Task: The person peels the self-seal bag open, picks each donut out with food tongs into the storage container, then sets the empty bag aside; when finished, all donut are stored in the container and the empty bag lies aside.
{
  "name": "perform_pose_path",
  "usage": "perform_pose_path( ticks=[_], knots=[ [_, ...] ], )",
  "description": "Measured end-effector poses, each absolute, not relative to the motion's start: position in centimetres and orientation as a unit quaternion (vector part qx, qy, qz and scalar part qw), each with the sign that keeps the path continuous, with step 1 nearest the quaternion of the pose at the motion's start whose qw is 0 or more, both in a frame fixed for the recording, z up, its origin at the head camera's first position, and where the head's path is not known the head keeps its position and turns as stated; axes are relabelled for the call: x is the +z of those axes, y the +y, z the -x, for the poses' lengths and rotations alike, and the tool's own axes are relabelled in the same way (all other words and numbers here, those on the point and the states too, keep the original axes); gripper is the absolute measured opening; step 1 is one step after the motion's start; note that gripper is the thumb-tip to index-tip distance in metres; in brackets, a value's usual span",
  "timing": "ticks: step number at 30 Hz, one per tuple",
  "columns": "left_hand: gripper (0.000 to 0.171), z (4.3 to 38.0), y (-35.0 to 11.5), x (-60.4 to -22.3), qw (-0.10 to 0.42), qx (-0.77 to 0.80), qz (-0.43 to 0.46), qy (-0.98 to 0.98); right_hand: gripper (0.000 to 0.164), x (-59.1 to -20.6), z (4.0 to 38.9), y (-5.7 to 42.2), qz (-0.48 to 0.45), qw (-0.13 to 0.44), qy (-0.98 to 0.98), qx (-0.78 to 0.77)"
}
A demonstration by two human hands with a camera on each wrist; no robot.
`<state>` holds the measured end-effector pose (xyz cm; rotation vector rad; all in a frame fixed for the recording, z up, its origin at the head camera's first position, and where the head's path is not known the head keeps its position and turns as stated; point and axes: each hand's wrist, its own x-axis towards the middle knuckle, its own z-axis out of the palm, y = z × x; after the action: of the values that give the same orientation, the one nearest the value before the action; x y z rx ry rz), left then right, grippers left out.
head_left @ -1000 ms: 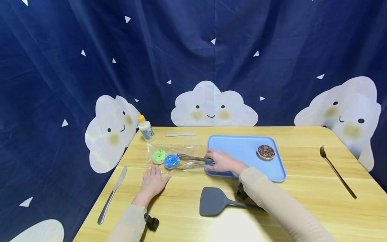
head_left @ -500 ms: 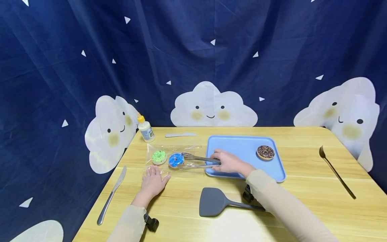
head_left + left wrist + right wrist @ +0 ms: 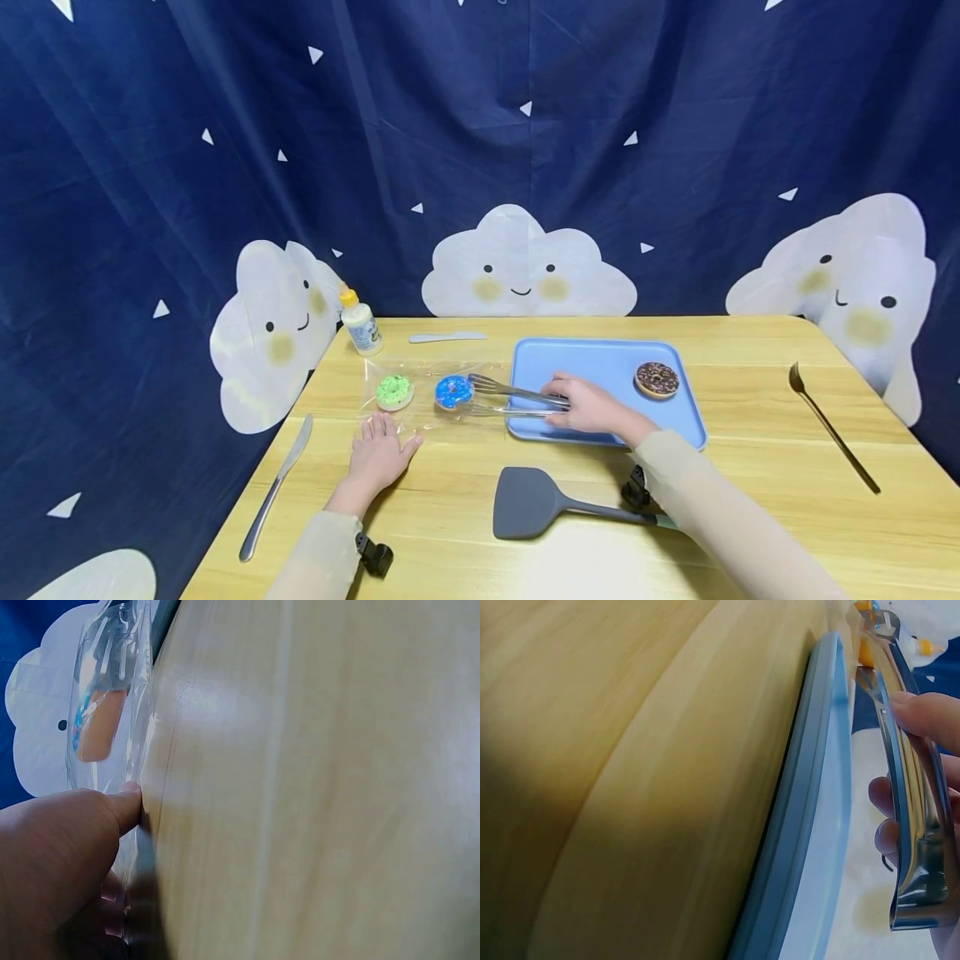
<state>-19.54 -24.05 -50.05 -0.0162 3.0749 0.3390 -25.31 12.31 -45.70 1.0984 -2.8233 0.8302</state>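
My right hand (image 3: pixel 588 406) grips a pair of metal tongs (image 3: pixel 907 761) above the left part of the blue tray (image 3: pixel 540 354). The tongs' tips reach left to a blue-iced donut (image 3: pixel 454 392), one at its upper right side and one near its lower edge. That donut is inside a clear plastic bag (image 3: pixel 420 425). A green-iced donut (image 3: pixel 393 392) lies in the bag farther left. My left hand (image 3: pixel 377 454) lies with fingers spread, fingertips on the bag's near left edge. A chocolate donut (image 3: pixel 657 379) sits on the tray's right side.
A grey spatula (image 3: pixel 528 502) lies in front of the tray. Left of my left hand is a table knife (image 3: pixel 276 487), and a fork (image 3: pixel 832 425) lies far right. Behind the bag are a small white knife (image 3: pixel 447 337) and a yellow-capped bottle (image 3: pixel 362 325).
My right hand and the tongs have moved right. The blue-iced donut has slid right inside the bag, away from the green one. My left hand has stayed put.
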Motion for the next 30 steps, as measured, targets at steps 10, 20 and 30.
perform_pose_path(
  ticks=[10, 20, 30],
  knots=[
    [0.088, 19.7, -24.2, -50.4, 0.024, 0.107, 0.006, 0.994, 0.04, -46.0, 25.1, 14.2, -0.357, 0.035, -0.893, 0.271],
    [0.088, 19.6, -24.1, -50.3, 0.022, 0.103, 0.004, 0.994, 0.04, -45.9, 24.4, 16.1, -0.356, 0.057, -0.889, 0.283],
    [0.088, 19.6, -24.3, -50.2, 0.019, 0.101, -0.001, 0.995, 0.035, -45.9, 23.5, 18.4, -0.358, 0.063, -0.888, 0.281]
  ],
)
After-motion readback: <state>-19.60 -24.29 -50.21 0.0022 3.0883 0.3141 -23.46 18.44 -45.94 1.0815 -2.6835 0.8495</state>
